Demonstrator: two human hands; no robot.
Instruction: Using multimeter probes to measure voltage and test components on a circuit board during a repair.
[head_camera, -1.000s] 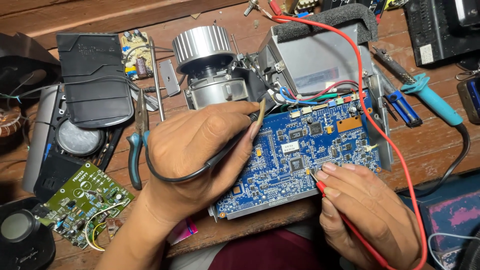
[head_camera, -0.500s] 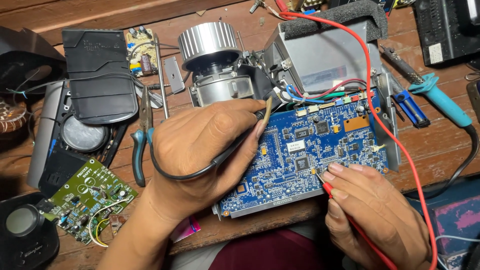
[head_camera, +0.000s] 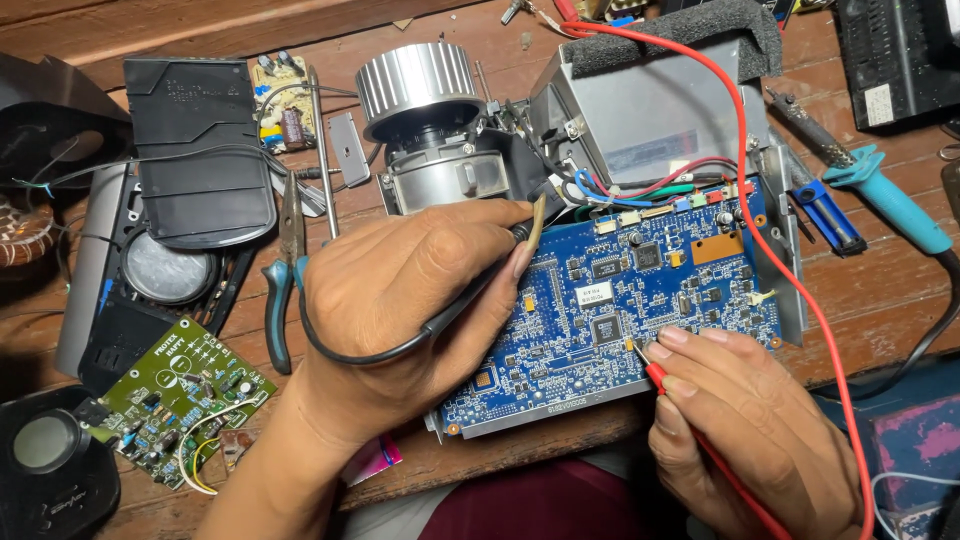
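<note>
Fingers of left hand (head_camera: 400, 300) still gripping black probe (head_camera: 470, 290), right hand (head_camera: 750, 420) still pinching red probe (head_camera: 655, 372) on blue board (head_camera: 620, 300)

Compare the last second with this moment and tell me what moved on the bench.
Very little moved. The right hand keeps the red probe tip on the lower middle of the blue circuit board. The left hand still holds the black probe at the board's upper left edge. The view drifted slightly; the green board, pliers and soldering iron stayed put.
</note>
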